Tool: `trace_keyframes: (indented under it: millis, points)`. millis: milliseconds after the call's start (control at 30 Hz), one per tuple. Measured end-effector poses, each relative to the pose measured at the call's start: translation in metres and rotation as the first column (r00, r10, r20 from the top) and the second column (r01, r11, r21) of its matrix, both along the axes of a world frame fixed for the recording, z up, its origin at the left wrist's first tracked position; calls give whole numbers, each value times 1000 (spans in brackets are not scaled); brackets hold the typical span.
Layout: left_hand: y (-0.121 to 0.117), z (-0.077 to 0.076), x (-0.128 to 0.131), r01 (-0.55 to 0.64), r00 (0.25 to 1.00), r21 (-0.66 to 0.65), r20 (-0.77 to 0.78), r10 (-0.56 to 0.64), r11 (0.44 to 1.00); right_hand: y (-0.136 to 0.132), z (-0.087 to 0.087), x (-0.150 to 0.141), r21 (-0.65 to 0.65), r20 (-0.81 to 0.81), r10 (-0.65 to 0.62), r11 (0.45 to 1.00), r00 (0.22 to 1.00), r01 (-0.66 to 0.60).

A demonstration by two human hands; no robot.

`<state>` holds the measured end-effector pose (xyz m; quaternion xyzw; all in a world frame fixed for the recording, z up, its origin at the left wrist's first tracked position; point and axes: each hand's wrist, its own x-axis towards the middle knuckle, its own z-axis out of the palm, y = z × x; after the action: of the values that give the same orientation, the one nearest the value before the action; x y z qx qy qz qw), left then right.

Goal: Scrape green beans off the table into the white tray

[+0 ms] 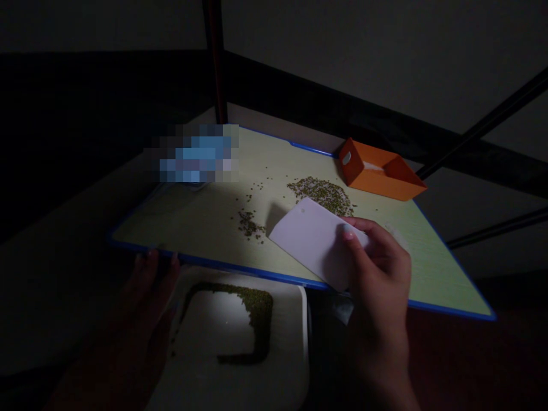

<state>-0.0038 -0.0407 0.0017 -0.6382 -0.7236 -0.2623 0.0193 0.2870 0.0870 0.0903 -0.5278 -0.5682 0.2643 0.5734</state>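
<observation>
My right hand (377, 268) pinches a thin white plastic scraper card (310, 234), thumb on its near face, and holds it tilted at the board's near edge. Just beyond the card is a pile of small greenish-brown seeds (323, 194). To its left, a smaller scatter of seeds (250, 224) lies on the pale board (205, 228) with a blue rim. In dim light, my left hand (149, 302) has its fingers apart, fingertips at the board's near blue edge. Beneath that edge, a white tub (291, 337) holds more seeds along its sides.
An orange open box (381, 171) sits at the board's back right corner. At the back left is a blurred-out bluish object (197, 157). Dark poles (216, 63) rise behind the board, near the wall. Surroundings are very dark.
</observation>
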Motion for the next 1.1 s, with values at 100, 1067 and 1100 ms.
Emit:
trace_keyframes:
  millis: [100, 1067, 1100]
  points:
    - [1, 0, 1, 0, 1000, -15, 9, 0, 1000, -1, 1, -4, -20, -36, 32, 999, 999, -33]
    - [1, 3, 1, 10, 999, 0, -36, -10, 1000, -9, 8, -16, -70, -100, 242, 966, 965, -250]
    - [1, 4, 1, 9, 999, 4, -38, -9, 1000, -9, 8, -17, -55, -95, 270, 960, 958, -276]
